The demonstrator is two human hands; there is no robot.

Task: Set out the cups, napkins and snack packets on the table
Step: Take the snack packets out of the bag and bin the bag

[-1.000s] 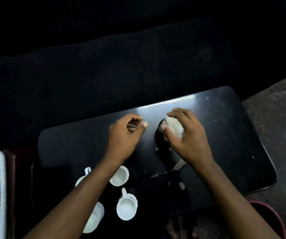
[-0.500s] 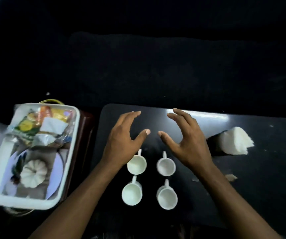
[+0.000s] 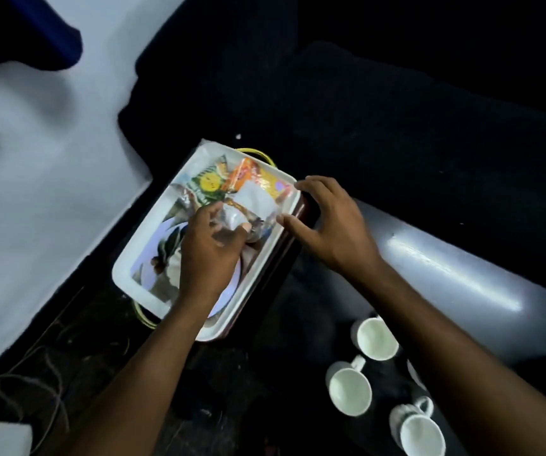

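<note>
Both hands have been brought away from the cups and across to the white tray (image 3: 153,248), which is now seen at about 10 o'clock from the group of white cups (image 3: 377,339) standing on the dark desk (image 3: 456,274). With the cups already set out, the work is judged to have passed to the snack packets. The left hand (image 3: 205,258) is lowered into the tray, and its grip is closed on a clear, silvery packet (image 3: 232,222) near the tray's middle; how firmly it is pinched cannot be told through the blur. The right hand (image 3: 327,225) is held over the tray's edge at 3 o'clock, its grip open, with thumb and forefinger spread close to a white-labelled clear packet (image 3: 253,200) but not clearly touching it. The remaining snack packets, a green and yellow one (image 3: 207,185) and an orange one (image 3: 248,172), are bunched at the tray's far end. The tray's long axis is seen running from about 7 o'clock to 1 o'clock, and the packets are pointed loosely along it toward 1 o'clock. No napkins are seen in this view.
</note>
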